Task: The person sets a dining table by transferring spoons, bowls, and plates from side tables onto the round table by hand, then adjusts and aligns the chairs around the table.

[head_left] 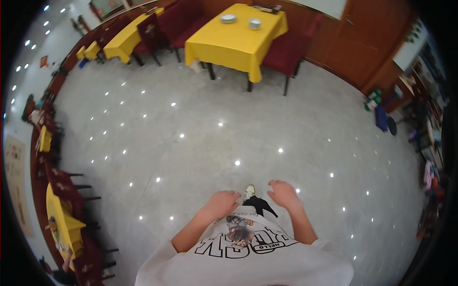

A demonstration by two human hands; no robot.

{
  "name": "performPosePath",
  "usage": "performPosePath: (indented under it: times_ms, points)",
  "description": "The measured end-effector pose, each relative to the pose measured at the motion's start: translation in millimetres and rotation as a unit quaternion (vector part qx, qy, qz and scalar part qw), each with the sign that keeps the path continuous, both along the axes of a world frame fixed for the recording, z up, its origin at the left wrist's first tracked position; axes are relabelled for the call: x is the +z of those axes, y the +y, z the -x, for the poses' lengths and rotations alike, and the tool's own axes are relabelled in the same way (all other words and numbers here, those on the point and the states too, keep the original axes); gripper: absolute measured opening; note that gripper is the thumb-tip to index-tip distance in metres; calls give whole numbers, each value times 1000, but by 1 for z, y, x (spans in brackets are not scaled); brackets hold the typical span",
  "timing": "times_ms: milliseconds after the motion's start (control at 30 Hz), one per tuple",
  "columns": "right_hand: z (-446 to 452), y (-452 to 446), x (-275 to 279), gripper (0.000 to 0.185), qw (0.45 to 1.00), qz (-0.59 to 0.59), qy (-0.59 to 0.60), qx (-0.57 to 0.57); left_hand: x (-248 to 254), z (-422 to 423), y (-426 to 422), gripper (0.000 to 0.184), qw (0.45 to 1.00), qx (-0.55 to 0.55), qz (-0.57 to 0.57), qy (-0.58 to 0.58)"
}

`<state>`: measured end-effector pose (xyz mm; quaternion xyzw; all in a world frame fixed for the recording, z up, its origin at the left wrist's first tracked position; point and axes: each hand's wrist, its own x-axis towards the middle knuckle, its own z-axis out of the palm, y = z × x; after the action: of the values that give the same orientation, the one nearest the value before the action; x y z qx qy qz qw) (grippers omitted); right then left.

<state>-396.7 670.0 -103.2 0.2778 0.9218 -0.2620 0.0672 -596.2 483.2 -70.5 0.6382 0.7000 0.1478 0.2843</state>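
Note:
My left hand [223, 203] is held out in front of my white printed shirt [238, 252], its fingers loosely bent and holding nothing. Level with it on the other side, my right hand [284, 193] has its fingers a little apart, also with nothing in them. Neither hand touches anything. Between them, lower down, show one light-coloured shoe [250, 191] and a black trouser leg [261, 206].
Ahead stands a table with a yellow cloth [224, 45], bearing stacked plates [228, 18] and bowls [255, 23]. Dark red chairs [281, 57] flank it. More yellow tables [67, 224] line the left, where another person's arm [67, 260] shows. Bottles [373, 101] stand by the right wall.

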Motion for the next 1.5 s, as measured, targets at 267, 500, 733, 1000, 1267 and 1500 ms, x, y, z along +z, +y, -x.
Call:
performPosePath:
  times_ms: [267, 500, 733, 1000, 1267, 1500]
  points:
    - [205, 154, 71, 22, 975, -57, 109, 184, 8, 119, 107, 28, 971, 206, 14, 124]
    - [327, 219, 3, 30, 987, 7, -1, 159, -30, 233, 231, 23, 996, 69, -34, 54]
    - [355, 316, 24, 26, 999, 39, -6, 7, -34, 358, 372, 22, 980, -96, 9, 173]
    - [381, 454, -35, 30, 987, 40, -84, -129, -27, 428, 556, 21, 974, -186, -58, 118]
    - [526, 634, -71, 26, 996, 68, -45, -29, -17, 484, 661, 26, 995, -43, -84, -26]
    - [599, 761, -3, 28, 966, 114, 181, -146, -28, 545, 736, 24, 998, 37, -42, 3]
